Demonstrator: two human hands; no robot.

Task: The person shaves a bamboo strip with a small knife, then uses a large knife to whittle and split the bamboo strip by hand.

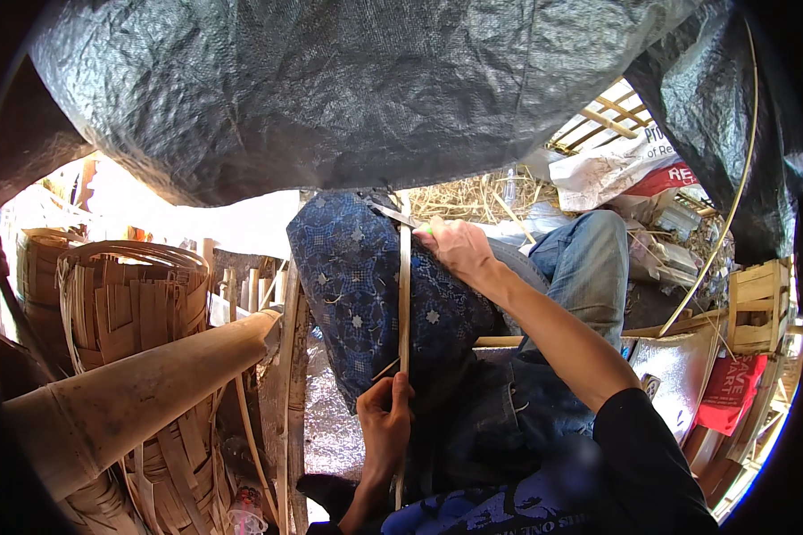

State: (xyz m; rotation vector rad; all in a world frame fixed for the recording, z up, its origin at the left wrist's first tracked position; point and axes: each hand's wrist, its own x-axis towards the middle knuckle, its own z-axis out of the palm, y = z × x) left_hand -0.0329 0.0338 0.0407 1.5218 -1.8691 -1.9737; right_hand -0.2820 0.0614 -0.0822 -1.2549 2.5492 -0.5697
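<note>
The far side was overhung by a crinkled, grey plastic tarp. In the middle, a blue cloth, patterned with pale stars, was spread. At left, a smooth, jointed bamboo pole was slanted before a basket of flat, woven slats. Along the cloth a narrow, straight-edged strip was laid from near to far — its near part pinched by the closed left hand. A knife was gripped by the right hand — its flat metal blade set crosswise at the strip's far end.
</note>
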